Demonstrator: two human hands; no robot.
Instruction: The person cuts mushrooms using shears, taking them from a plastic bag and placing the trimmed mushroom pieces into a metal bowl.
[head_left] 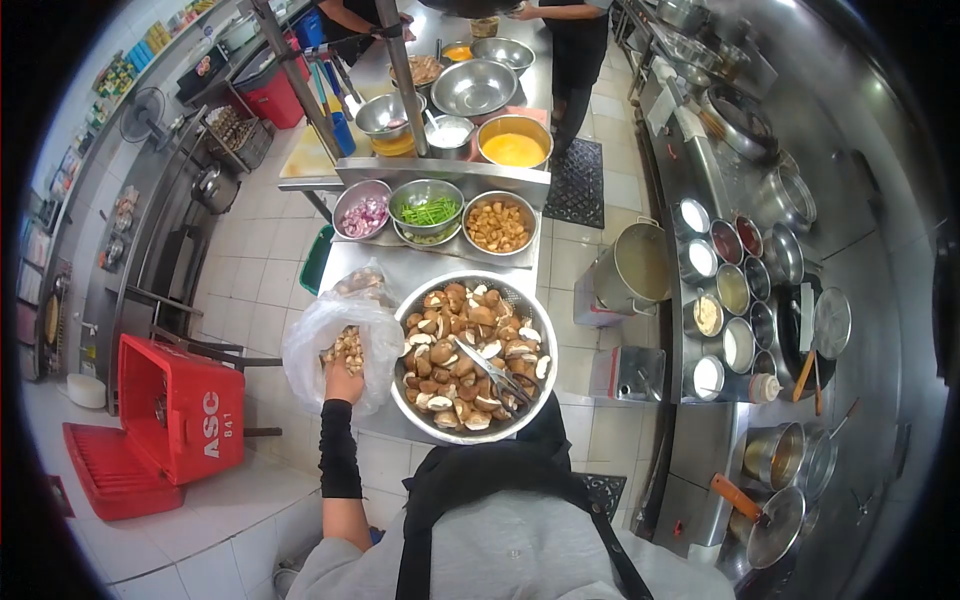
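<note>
Left hand (345,382) in bag (306,352); red box (190,402) reads "ASC 841".

Is a pale metal desk (412,264). Carries a broad, filled colander (521,302) at the near right and a translucent plastic bag (306,350) at near left, plus three metal bowls (405,192) side by side farther back.

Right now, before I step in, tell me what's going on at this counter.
A person's left hand reaches into a clear plastic bag of small pale-brown pieces; whether the fingers grip any is unclear. The right hand is out of view. Beside the bag, a large colander holds cut brown mushrooms, with scissors lying on top. Beyond it, three bowls hold chopped purple pieces, cut greens and brown chunks.
</note>
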